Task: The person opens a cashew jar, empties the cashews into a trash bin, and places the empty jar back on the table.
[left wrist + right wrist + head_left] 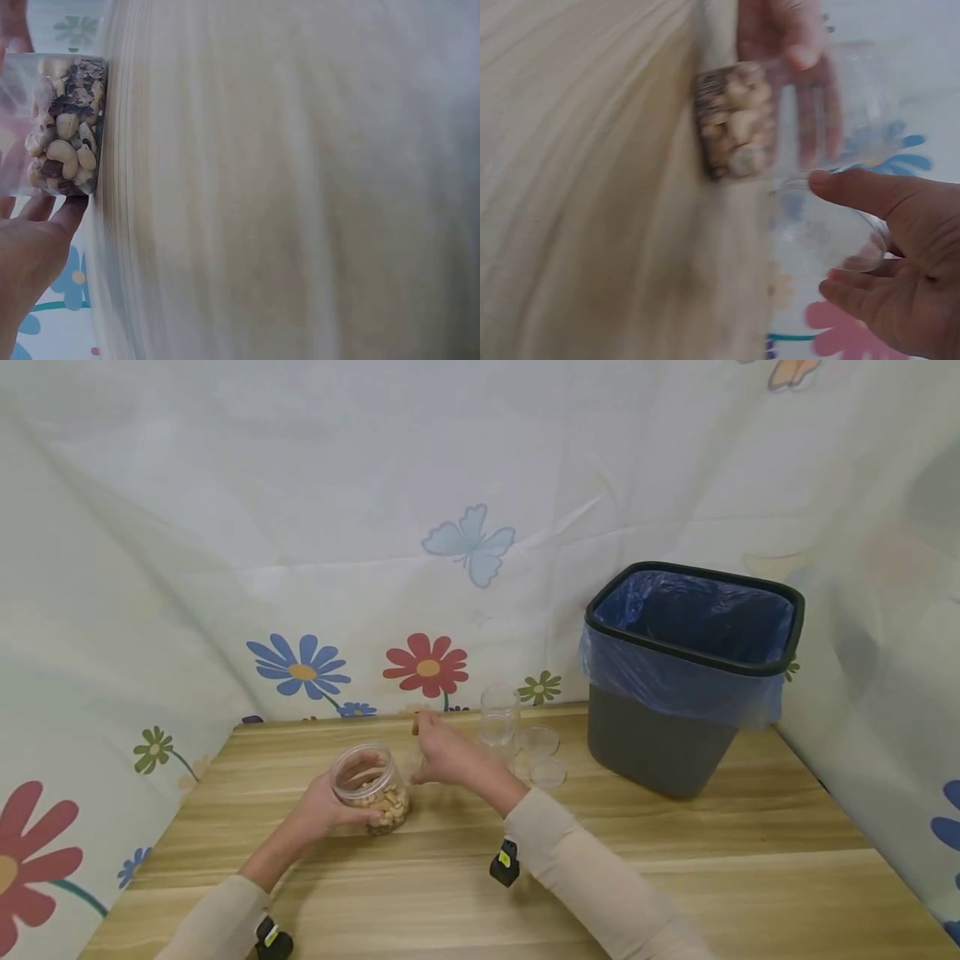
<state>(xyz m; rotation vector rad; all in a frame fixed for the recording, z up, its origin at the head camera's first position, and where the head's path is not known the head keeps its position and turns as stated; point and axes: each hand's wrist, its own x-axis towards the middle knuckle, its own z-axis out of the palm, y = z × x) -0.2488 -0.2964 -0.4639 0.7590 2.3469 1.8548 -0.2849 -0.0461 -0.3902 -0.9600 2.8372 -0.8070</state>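
Observation:
My left hand [321,810] grips a clear plastic jar of cashews [392,800], fingers round its far side and thumb across the front. No lid covers the jar's mouth. In the left wrist view, darker bits show among the cashews, and the jar's base is close to the tabletop. Just right of it, my right hand [453,756] holds a clear, round plastic container [814,225] between thumb and fingers. That container looks empty in the right wrist view. In the head view it is mostly hidden by the hand.
Clear empty jars [501,700] stand behind the right wrist. Beside them two clear round lids [549,772] lie on the wooden table [420,893]. A grey bin [645,743] with a blue liner stands at the right. Flower-printed cloth hangs behind.

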